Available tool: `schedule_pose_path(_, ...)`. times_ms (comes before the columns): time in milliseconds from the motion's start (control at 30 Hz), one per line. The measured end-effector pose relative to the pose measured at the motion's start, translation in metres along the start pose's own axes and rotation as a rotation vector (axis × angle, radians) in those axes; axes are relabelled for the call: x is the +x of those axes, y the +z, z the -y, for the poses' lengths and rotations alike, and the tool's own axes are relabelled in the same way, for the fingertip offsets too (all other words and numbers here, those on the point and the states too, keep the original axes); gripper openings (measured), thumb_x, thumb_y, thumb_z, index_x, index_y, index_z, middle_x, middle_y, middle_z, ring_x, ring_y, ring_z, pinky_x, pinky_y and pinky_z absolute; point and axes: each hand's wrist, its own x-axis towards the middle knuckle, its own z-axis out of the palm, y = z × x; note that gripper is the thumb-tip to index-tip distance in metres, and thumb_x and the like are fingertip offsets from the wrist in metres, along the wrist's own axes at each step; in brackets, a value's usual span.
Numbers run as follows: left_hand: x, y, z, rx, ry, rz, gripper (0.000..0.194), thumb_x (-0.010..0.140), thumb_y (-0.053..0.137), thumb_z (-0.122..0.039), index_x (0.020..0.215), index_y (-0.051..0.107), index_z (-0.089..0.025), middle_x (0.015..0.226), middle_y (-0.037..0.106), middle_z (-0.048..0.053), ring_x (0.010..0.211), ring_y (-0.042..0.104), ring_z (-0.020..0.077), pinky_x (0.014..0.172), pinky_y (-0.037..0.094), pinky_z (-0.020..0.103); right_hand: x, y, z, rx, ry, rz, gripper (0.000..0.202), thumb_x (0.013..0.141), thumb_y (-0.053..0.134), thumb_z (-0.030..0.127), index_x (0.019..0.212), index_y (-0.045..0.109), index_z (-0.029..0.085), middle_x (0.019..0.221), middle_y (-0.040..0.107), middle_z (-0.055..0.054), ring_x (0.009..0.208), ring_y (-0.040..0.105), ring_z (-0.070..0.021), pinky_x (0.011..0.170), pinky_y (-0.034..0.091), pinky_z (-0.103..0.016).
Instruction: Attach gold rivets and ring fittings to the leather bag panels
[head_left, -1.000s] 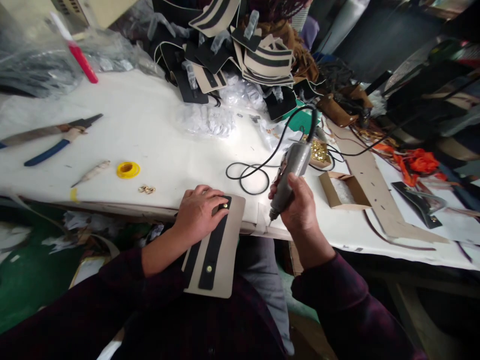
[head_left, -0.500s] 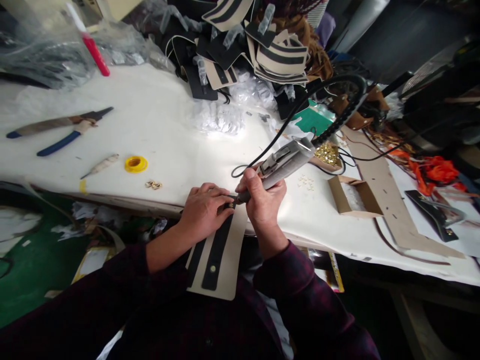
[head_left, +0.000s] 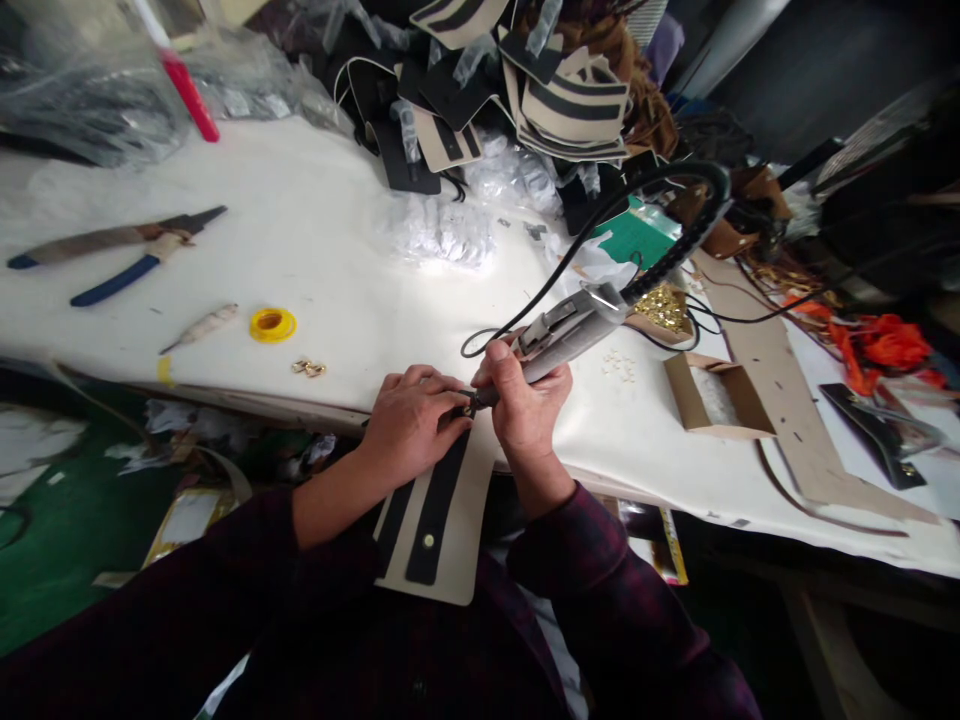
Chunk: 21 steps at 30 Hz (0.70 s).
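At the table's front edge my left hand (head_left: pixel 412 425) is closed on the upper end of a beige panel with black stripes (head_left: pixel 459 560), which hangs down over my lap. A round, light-coloured metal stud (head_left: pixel 428 541) sits near the lower end of one black strip. Wrapped in my right hand (head_left: pixel 531 408) is a grey power screwdriver (head_left: pixel 581 328) with a lever on its side and a black hose at its back. Its tip meets the panel by my left thumb and fingertips, at a small gold fitting that is mostly hidden.
Left on the white table (head_left: pixel 330 250) lie pliers (head_left: pixel 135 250), an awl (head_left: pixel 199 328), a yellow tape roll (head_left: pixel 272 324) and small gold parts (head_left: pixel 308 368). Striped panels (head_left: pixel 574 105) pile up behind. On the right are gold pieces (head_left: pixel 661 308) and a small cardboard box (head_left: pixel 716 395).
The view has shifted a little, so things at the right of the table appear slightly farther right. Both hands keep their holds, with the screwdriver tip still at the panel.
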Motion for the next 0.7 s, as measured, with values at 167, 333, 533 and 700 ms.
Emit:
schedule_pose_path(167, 0.0001, 0.0000, 0.0004, 0.006, 0.000, 0.008, 0.021, 0.091, 0.075, -0.036, 0.112, 0.079, -0.031, 0.131, 0.077, 0.002, 0.126, 0.058, 0.0334, 0.095, 0.046, 0.054, -0.0006, 0.0010, -0.0003, 0.002, 0.006, 0.022, 0.042, 0.083, 0.078, 0.058, 0.075, 0.057, 0.022, 0.058, 0.057, 0.003, 0.051, 0.052, -0.0136, 0.051, 0.048, -0.029)
schedule_pose_path(333, 0.0007, -0.0010, -0.0005, -0.002, 0.002, 0.001, 0.021, 0.090, 0.077, -0.036, 0.110, 0.079, -0.030, 0.129, 0.077, 0.001, 0.125, 0.059, 0.0332, 0.095, 0.047, 0.055, -0.0013, 0.0025, 0.0039, -0.056, -0.009, 0.043, 0.036, 0.085, 0.072, 0.049, 0.068, 0.053, 0.023, 0.058, 0.055, 0.003, 0.051, 0.051, -0.0130, 0.051, 0.047, -0.028)
schedule_pose_path(533, 0.0001, -0.0005, -0.0013, 0.034, 0.013, -0.006, 0.018, 0.094, 0.071, -0.036, 0.109, 0.079, -0.030, 0.126, 0.077, 0.002, 0.123, 0.060, 0.0331, 0.091, 0.046, 0.053, -0.0019, -0.0020, 0.0067, -0.069, -0.043, 0.164, 0.039, 0.082, 0.077, 0.050, 0.066, 0.056, 0.021, 0.061, 0.057, 0.001, 0.055, 0.053, -0.0138, 0.052, 0.048, -0.028)
schedule_pose_path(700, -0.0009, 0.0001, -0.0011, 0.037, 0.008, -0.004, 0.020, 0.095, 0.071, -0.038, 0.112, 0.078, -0.031, 0.133, 0.075, 0.002, 0.125, 0.059, 0.0335, 0.093, 0.045, 0.053, -0.0001, -0.0041, 0.0058, -0.022, -0.020, 0.205, 0.046, 0.080, 0.082, 0.056, 0.068, 0.057, 0.021, 0.059, 0.057, 0.002, 0.054, 0.053, -0.0132, 0.050, 0.048, -0.027)
